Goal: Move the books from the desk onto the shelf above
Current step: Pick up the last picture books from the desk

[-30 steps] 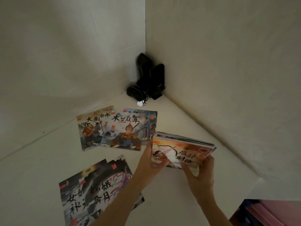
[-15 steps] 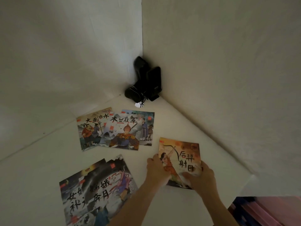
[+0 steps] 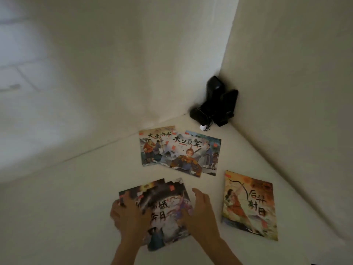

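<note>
We see both hands on the dark books (image 3: 160,213) at lower centre of the frame, a fanned pile lying flat on the white surface (image 3: 76,197); at least two covers show there. Our left hand (image 3: 128,215) lies over the pile's left side, fingers bent at its left edge, too blurred to tell if they grip. Our right hand (image 3: 200,209) rests on the pile's right edge, fingers together and fairly straight.

To the right, apart from the pile, the archer book (image 3: 250,205) lies flat, near the right wall (image 3: 286,92). Above, at centre, three overlapping books (image 3: 181,152) lie fanned. Bare surface separates the three groups and stretches wide to the left.

In the corner, upper right, black devices (image 3: 217,104) stand against the walls, a small white piece at their foot.
</note>
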`<act>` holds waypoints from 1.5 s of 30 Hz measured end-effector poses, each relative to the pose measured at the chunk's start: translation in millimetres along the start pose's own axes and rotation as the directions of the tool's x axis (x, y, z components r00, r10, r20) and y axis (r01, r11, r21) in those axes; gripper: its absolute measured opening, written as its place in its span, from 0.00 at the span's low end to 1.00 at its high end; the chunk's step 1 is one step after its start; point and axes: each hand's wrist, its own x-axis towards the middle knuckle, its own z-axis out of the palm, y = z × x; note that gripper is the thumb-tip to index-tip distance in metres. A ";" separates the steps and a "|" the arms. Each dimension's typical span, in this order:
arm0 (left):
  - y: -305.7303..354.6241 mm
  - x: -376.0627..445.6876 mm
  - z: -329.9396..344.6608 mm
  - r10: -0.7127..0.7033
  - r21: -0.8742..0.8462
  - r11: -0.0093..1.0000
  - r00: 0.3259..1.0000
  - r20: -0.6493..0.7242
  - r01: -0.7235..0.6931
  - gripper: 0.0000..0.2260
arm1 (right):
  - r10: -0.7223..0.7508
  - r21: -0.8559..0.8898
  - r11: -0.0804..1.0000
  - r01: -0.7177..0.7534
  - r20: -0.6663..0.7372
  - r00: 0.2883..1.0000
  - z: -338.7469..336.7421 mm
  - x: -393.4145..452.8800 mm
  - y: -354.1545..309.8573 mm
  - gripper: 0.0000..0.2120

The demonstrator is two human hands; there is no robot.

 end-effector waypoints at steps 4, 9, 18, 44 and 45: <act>-31.2 2.4 -6.3 -0.036 -0.017 0.999 0.999 0.021 0.037 0.44 | 0.109 -0.067 0.992 -0.109 -0.002 0.994 26.7 1.5 -19.6 0.38; -17.1 -11.7 11.4 -0.003 -0.179 0.984 1.000 0.028 0.008 0.42 | 0.180 -0.046 0.982 -0.181 -0.017 0.984 50.7 2.9 -33.9 0.41; -13.0 12.3 -3.6 0.040 -0.300 0.954 0.987 0.157 0.009 0.16 | 0.315 -0.052 0.948 -0.314 0.011 0.949 54.9 20.2 -28.0 0.29; 128.1 155.1 27.1 0.409 0.074 0.910 0.912 -0.015 -0.407 0.45 | 0.178 -0.101 0.970 -0.222 -0.328 0.928 -29.5 184.1 -11.7 0.46; 131.8 155.5 25.9 0.395 0.034 0.918 0.919 0.021 -0.395 0.45 | 0.159 -0.108 0.973 -0.205 -0.337 0.928 -22.4 183.7 -16.1 0.46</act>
